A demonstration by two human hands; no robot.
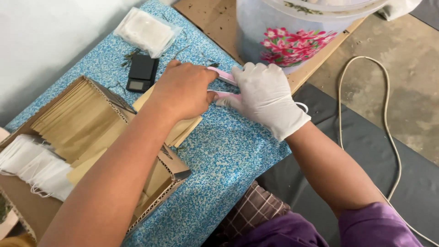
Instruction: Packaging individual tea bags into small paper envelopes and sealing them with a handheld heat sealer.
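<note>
Both hands on pink sealer (225, 87); left hand (183, 91) bare | right hand (265, 98) gloved

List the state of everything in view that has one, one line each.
Brown cardboard box: open, holding tan paper envelopes.
Small black digital scale: bare platform.
Pink handheld sealer: held between both hands.
Left hand: bare, on sealer.
Right hand: white-gloved, on sealer.

A cardboard box (160, 176) of paper envelopes (77, 121) sits left on the table (219, 155); a pocket scale (141, 72) lies behind it, a plastic bucket (292, 34) far right.
</note>
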